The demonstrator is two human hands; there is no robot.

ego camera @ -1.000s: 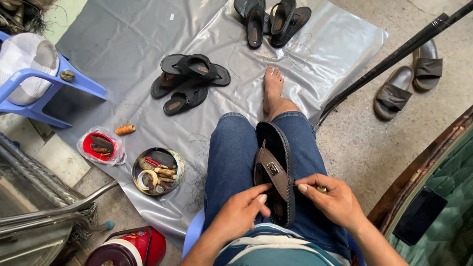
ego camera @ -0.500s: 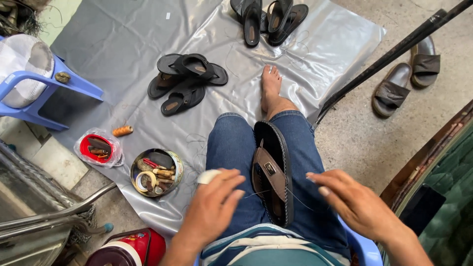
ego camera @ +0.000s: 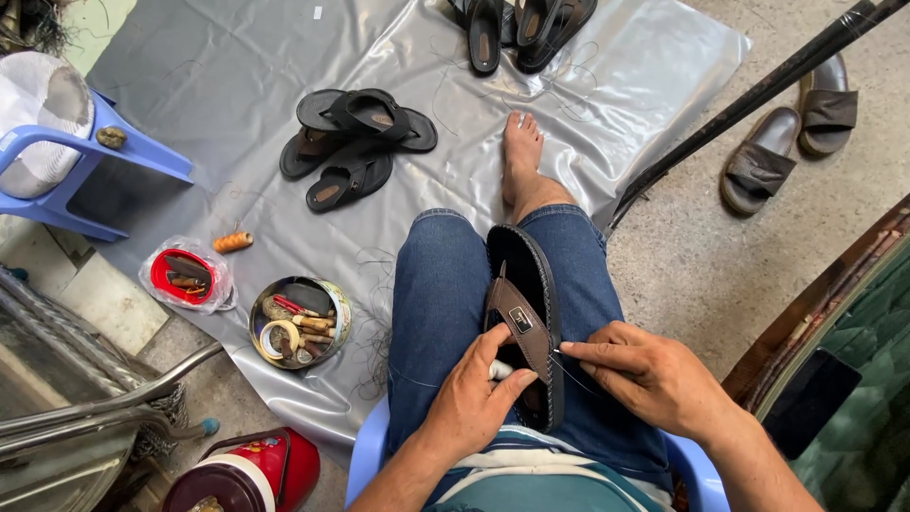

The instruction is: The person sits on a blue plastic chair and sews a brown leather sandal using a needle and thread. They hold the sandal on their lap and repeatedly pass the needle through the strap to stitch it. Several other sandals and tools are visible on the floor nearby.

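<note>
Both hands (ego camera: 474,398) (ego camera: 654,374) have returned onto the sandal (ego camera: 526,313).

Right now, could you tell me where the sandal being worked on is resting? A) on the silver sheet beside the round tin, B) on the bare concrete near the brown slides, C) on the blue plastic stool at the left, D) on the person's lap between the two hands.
D: the sandal lies along the thigh, with the left hand and right hand on either side.
</note>
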